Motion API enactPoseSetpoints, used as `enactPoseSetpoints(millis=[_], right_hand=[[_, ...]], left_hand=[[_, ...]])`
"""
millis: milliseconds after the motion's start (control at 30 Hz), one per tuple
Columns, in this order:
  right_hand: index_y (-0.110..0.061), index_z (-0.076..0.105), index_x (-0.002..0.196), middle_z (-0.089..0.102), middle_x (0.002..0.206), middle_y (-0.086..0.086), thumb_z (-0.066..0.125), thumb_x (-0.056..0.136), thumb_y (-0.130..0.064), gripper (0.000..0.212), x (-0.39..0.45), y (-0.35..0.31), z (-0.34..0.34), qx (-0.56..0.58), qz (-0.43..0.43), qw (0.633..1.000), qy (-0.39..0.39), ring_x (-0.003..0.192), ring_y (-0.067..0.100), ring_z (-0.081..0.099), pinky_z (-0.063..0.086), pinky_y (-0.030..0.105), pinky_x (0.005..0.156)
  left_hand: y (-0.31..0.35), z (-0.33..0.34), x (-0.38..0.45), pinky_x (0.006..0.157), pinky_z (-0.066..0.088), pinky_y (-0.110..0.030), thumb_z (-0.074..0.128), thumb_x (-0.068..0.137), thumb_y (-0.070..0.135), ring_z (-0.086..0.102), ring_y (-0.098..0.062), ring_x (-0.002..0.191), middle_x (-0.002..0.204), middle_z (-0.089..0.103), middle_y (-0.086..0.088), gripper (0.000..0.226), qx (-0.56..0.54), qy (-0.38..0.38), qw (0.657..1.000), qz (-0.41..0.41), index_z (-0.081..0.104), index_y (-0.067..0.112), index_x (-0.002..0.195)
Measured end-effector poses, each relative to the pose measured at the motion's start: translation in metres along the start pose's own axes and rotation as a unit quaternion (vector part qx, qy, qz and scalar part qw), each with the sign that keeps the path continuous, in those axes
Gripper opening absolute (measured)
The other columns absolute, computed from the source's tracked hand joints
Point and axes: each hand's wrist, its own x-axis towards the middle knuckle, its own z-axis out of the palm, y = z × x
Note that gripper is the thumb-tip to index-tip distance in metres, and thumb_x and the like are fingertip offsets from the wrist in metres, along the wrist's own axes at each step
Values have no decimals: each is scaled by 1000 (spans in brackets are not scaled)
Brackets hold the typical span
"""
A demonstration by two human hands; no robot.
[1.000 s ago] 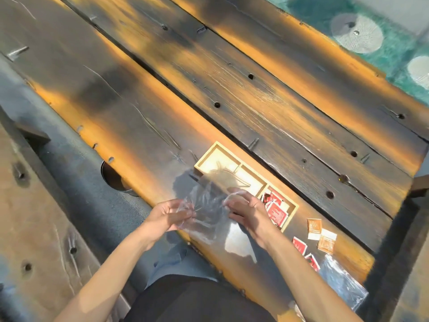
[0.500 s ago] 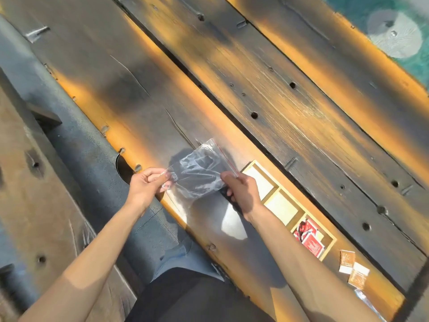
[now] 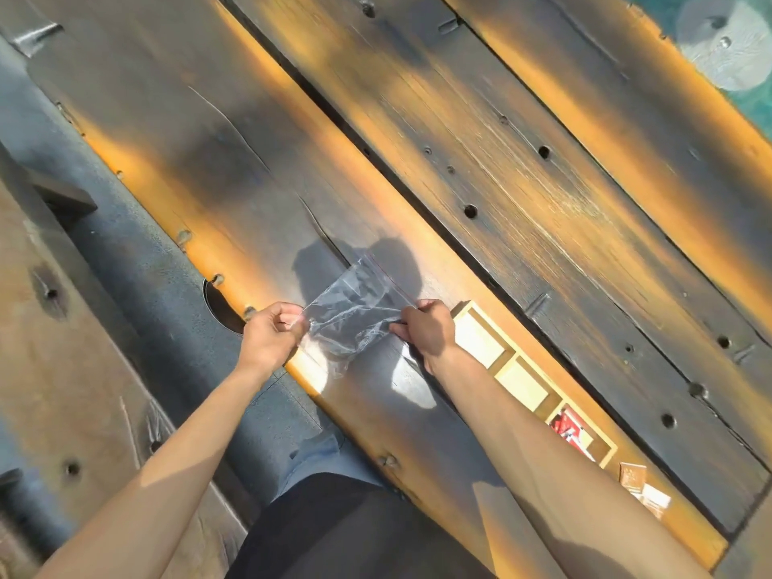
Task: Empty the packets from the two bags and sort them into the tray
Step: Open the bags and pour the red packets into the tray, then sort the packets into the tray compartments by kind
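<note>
Pinching a clear bag between them, both hands hold it stretched just above the bench near its front edge — the left hand with fingers closed on the bag's left end, the right hand closed on the red-lined end. Beside the right hand lies the tray: two near compartments bare, red packets in the far one. Past the tray's far end, brown packets lie on the bench.
</note>
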Motion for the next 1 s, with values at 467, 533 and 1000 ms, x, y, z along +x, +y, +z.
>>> enactPoseSetpoints(millis=[467,533,1000], right_hand=[[-13,48,132,73,94,16,58,99,-13,35,-27,3,-29,54,-24,998,-3,58,15,66,56,30,56],[-13,52,130,73,105,17,58,100,-14,30,-36,6,-38,63,-41,997,5,66,16,66,60,25,58],[-26,54,140,62,137,1,64,96,-45,49,-93,91,-128,99,-150,981,68,117,20,64,55,44,103]], left_hand=[[9,-6,-14,101,52,-38,71,92,33,67,-19,105,113,72,-2,49,166,-22,985,42,61,20,137],[11,-4,-21,104,52,-43,70,92,37,66,-21,113,116,73,-3,52,188,-29,980,50,59,21,140],[41,75,-108,108,44,-39,63,97,32,57,-27,131,144,60,-5,50,278,-87,931,220,55,17,144]])
